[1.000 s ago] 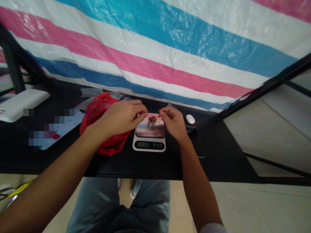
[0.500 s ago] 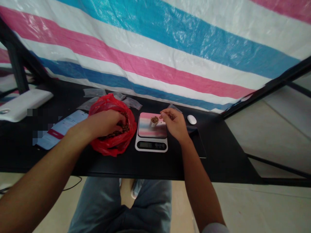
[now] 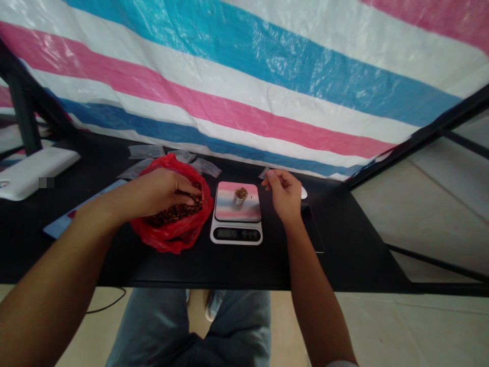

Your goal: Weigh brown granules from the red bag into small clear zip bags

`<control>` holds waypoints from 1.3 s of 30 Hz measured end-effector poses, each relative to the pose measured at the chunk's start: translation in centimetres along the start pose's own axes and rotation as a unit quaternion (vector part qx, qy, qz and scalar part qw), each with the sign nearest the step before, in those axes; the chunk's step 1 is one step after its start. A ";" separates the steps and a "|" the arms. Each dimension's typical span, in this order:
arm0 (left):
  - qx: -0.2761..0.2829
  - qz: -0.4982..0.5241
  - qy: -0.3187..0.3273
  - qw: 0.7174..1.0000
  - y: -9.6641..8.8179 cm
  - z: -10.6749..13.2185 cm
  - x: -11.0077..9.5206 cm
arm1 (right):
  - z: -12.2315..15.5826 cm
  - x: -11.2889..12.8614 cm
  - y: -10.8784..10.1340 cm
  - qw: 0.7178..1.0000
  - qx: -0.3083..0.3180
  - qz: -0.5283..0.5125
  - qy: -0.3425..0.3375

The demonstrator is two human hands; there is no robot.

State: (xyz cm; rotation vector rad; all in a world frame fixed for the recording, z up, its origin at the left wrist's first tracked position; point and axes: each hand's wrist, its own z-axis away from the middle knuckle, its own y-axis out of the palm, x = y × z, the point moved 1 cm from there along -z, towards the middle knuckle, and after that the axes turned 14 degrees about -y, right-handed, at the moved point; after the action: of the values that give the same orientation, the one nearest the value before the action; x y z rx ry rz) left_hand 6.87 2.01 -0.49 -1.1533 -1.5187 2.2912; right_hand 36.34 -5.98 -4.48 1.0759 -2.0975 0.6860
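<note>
My left hand (image 3: pixel 164 191) reaches into an open red plastic bag (image 3: pixel 173 232) full of small brown pieces, fingers curled among them. A kitchen scale (image 3: pixel 237 219) stands just right of the bag, and a small cup (image 3: pixel 240 195) filled with the brown pieces sits on its platform. My right hand (image 3: pixel 284 193) hovers to the right of the scale, fingers curled around a small clear plastic bag (image 3: pixel 264 173) whose corner sticks out near the fingertips.
The black table (image 3: pixel 229 265) also holds several clear small bags (image 3: pixel 153 153) behind the red bag, a white mouse (image 3: pixel 303 192), a dark mouse pad (image 3: pixel 313 232), a white device (image 3: pixel 34 171) at far left and a blue-white sheet (image 3: pixel 61 224). A striped tarp hangs behind.
My left hand left the cup on the scale and went into the red bag. My right hand drew back from the cup to the right of the scale.
</note>
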 end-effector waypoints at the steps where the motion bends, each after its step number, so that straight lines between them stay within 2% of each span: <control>1: -0.001 0.002 -0.003 1.000 0.0 0.1 -0.1 | -0.1 0.1 -0.2 1.000 -0.030 -0.006 -0.005; 4: -0.015 0.011 0.002 1.000 0.1 0.3 -0.7 | -0.5 0.3 -0.8 0.993 -0.112 -0.027 -0.016; 7: -0.044 0.032 0.039 0.998 0.2 0.0 -1.7 | -0.8 0.2 -1.3 0.983 -0.175 -0.046 -0.009; 9: -0.068 0.040 0.083 0.993 0.3 -0.8 -2.5 | -0.9 0.1 -1.5 0.978 -0.199 -0.058 0.004; 12: -0.096 0.034 0.132 0.986 0.8 -2.6 -3.8 | -0.9 0.0 -1.4 0.978 -0.198 -0.062 0.017; 19: -0.076 0.025 0.157 0.984 2.4 -5.7 -6.3 | -0.7 -0.1 -0.9 0.986 -0.163 -0.046 0.004; 23: -0.056 0.015 0.146 0.988 2.8 -6.0 -7.1 | -0.5 0.1 -0.8 0.990 -0.139 -0.022 -0.011; 30: -0.064 0.019 0.138 0.988 2.8 -6.0 -7.4 | -0.4 0.6 -0.7 0.993 -0.114 0.000 -0.012; 33: -0.060 0.012 0.139 0.988 2.9 -6.1 -7.3 | -0.3 0.6 -0.5 0.998 -0.057 -0.006 -0.021; 36: -0.060 0.019 0.132 0.989 2.9 -6.1 -7.1 | 0.0 0.2 -0.2 0.999 0.040 -0.006 -0.024; 39: -0.059 0.042 0.125 0.989 2.9 -5.9 -7.1 | 0.3 -0.6 -0.3 0.988 0.134 0.064 -0.034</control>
State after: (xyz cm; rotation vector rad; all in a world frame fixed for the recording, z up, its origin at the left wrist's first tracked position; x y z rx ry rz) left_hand 16.51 1.24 -0.45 -1.4992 -1.5512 2.0336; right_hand 36.75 -5.99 -5.10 1.1272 -2.1910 1.0303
